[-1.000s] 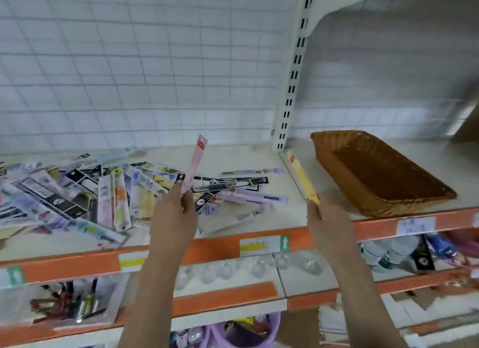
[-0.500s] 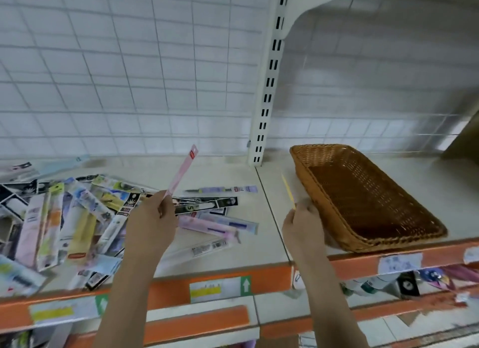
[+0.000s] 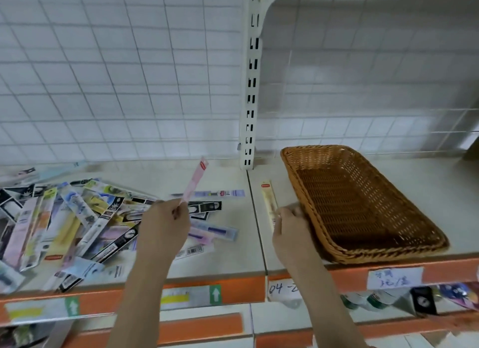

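Barely begun: left hand [image 3: 166, 228] pinches a pink packet [image 3: 193, 184], right hand [image 3: 290, 233] grips a yellow packet [image 3: 268, 200], basket [image 3: 316, 148] at 3 o'clock empty, pile [image 3: 64, 218] at 9 o'clock unsorted.

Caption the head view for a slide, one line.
The left hand pinches a pink packet above the packet pile while the right hand holds a yellow packet beside the wicker basket.

Pink packet [image 3: 194, 183], yellow packet [image 3: 267, 196], wicker basket [image 3: 315, 148]

Bare left hand [image 3: 163, 231], bare right hand [image 3: 291, 235], bare wrists, bare forearms down to the frame edge
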`<state>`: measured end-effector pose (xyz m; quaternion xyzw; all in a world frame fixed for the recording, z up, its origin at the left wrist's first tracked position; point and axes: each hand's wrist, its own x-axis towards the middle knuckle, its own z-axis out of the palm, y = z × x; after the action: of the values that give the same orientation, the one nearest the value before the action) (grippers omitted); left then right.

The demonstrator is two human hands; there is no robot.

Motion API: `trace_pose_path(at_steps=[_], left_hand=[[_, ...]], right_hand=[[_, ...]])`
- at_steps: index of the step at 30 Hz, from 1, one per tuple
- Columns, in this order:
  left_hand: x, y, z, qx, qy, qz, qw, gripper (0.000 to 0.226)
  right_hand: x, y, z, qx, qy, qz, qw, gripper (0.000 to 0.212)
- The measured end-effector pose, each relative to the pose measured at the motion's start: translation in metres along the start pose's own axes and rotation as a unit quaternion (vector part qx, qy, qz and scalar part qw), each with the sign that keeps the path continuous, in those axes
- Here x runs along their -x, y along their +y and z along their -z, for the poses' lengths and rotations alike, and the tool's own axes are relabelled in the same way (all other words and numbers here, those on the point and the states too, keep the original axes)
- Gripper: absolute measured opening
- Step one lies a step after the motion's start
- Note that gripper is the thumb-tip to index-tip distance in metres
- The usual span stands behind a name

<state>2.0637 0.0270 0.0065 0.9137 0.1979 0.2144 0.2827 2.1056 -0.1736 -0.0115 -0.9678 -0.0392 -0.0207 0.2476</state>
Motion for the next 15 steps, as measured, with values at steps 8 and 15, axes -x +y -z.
trace_pose_path(at_steps=[8,15], left_hand=[[0.015,0.078,-0.062,0.004,-0.087,-0.043,0.995,0.023],[0.029,0.095,-0.073,-0.005,-0.169,-0.029,0.985,0.036]], right_hand=[[0.017,0.018,0.001,0.052,0.043,0.074,0.995,0.052],[0.025,0.023,0.007,0.084,0.005,0.087,0.993,0.042]])
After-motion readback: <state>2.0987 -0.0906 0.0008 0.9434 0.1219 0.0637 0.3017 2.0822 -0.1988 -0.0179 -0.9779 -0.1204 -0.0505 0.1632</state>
